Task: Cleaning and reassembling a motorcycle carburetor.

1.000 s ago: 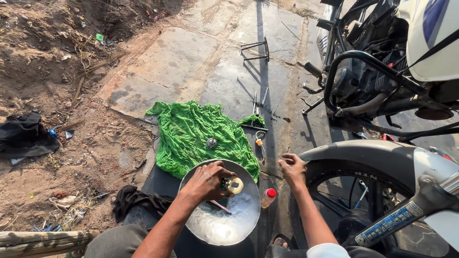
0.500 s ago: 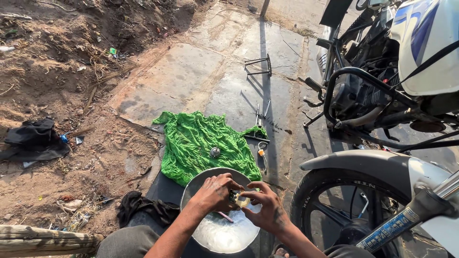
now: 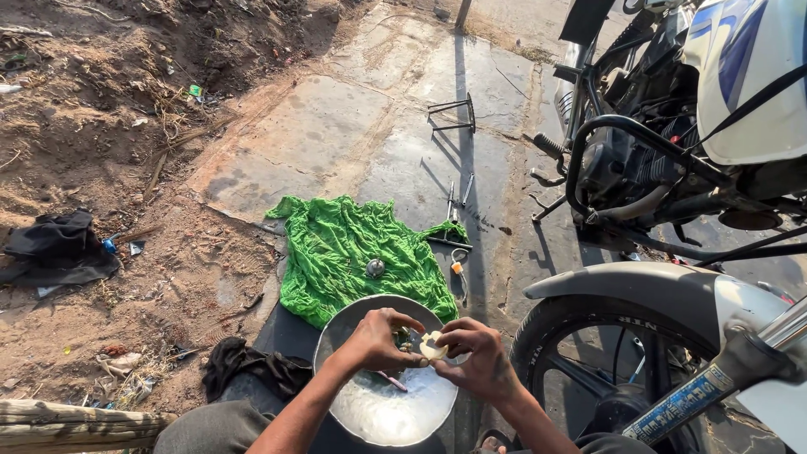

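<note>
Both hands meet over a round metal pan (image 3: 380, 416) on the ground in front of me. My left hand (image 3: 377, 340) and my right hand (image 3: 476, 356) pinch a small pale, greasy part (image 3: 434, 345) between their fingertips, just above the pan's far rim. A thin pinkish tool (image 3: 392, 382) lies inside the pan under my left hand. Beyond the pan, a crumpled green cloth (image 3: 345, 252) is spread on the stone slab, with a small round metal piece (image 3: 375, 268) resting on it.
A motorcycle stands at the right; its front wheel and mudguard (image 3: 626, 294) sit close to my right arm. Hand tools (image 3: 458, 197) and a metal stand (image 3: 454, 113) lie on the slab. Black rags (image 3: 252, 366) lie left of the pan; another black cloth (image 3: 59, 248) lies on the dirt.
My right hand came in from the ground beside the wheel to join my left over the pan. The two now grip the pale part together. The view has also shifted slightly.
</note>
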